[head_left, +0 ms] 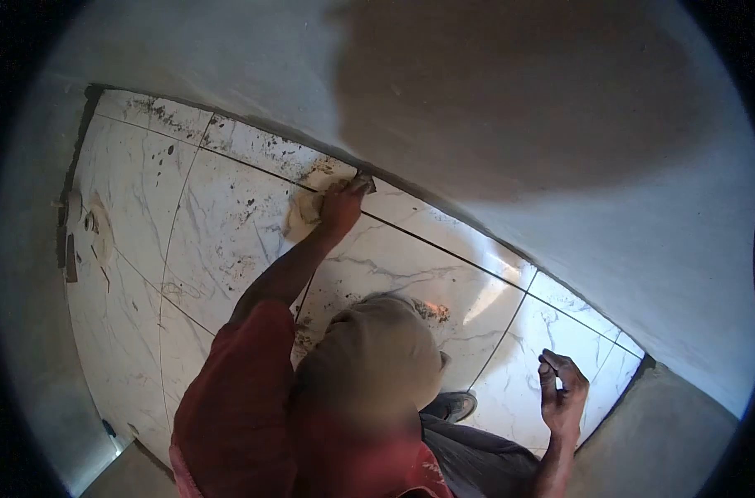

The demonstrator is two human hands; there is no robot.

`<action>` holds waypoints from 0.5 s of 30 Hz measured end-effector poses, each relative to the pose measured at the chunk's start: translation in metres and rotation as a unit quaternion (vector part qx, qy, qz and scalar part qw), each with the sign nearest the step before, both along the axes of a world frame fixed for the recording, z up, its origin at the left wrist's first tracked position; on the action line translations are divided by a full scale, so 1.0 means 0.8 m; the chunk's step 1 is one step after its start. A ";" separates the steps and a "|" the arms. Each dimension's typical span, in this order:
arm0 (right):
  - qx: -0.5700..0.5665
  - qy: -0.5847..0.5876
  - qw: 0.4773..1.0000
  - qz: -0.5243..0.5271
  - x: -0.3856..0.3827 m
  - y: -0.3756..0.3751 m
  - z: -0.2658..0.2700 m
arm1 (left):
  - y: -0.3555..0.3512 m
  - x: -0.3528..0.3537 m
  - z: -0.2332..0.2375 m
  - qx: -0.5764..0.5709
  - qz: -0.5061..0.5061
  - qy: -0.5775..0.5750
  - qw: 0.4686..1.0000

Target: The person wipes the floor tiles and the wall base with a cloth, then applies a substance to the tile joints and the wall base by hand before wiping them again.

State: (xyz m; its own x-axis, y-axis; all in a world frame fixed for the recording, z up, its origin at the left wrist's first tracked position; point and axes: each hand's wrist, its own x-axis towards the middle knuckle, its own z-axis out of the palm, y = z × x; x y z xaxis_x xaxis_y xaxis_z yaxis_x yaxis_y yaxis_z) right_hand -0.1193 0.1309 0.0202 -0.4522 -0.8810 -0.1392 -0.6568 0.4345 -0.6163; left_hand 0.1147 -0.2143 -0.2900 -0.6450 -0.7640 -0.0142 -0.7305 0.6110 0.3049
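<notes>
Floor of white, grey-veined tile (394, 257), dark joint lines between pieces, spanning the frame from left edge to lower right; grey plastered wall (228, 50) above, bearing a broad shadow (510, 100) at upper centre and right. Crouching co-worker, seen from above, lower centre: pale cap (377, 340), red shirt (236, 398), dark trousers (477, 448), dark shoe (458, 405) on the tile. Co-worker's left hand (342, 207), upper centre, arm extended, set against a small dark piece (366, 181) near the wall's foot; fingers bent downward, their exact grip impossible to tell. Tan patch (301, 212) just beside that hand, cloth or smear uncertain. Co-worker's right hand (565, 390), lower right, raised near the trouser knee; fingers curled, thumb and forefinger tips drawn close together, anything pinched between them too small to tell. Wearer's own hands: outside the frame, fingers cannot be told. Dark specks (171, 150) across upper-left tiles; rust-coloured crumbs (434, 310) right of the cap. Round fitting (90, 221), far left, with a thin reddish stick (105, 280) below it.
</notes>
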 end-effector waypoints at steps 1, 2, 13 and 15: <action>-0.002 0.001 1.000 -0.001 -0.001 0.002 0.000 | 0.008 -0.007 -0.001 0.014 0.010 -0.033 0.999; 0.008 0.006 1.000 -0.014 -0.001 0.003 0.001 | 0.023 -0.019 0.000 0.028 0.018 -0.064 0.997; 0.001 0.022 0.999 -0.030 -0.002 0.017 0.004 | 0.040 -0.041 0.006 -0.169 -0.079 0.047 0.981; 0.030 0.045 0.997 -0.053 -0.004 0.020 0.011 | 0.079 -0.072 0.011 -0.083 -0.056 -0.012 0.995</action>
State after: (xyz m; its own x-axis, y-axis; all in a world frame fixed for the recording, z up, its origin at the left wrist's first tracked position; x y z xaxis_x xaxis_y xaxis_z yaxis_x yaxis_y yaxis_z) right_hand -0.1226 0.1467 0.0291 -0.5549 -0.8192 -0.1449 -0.6575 0.5386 -0.5269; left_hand 0.0574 -0.1509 -0.2814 -0.7270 -0.6807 0.0902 -0.6609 0.7293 0.1767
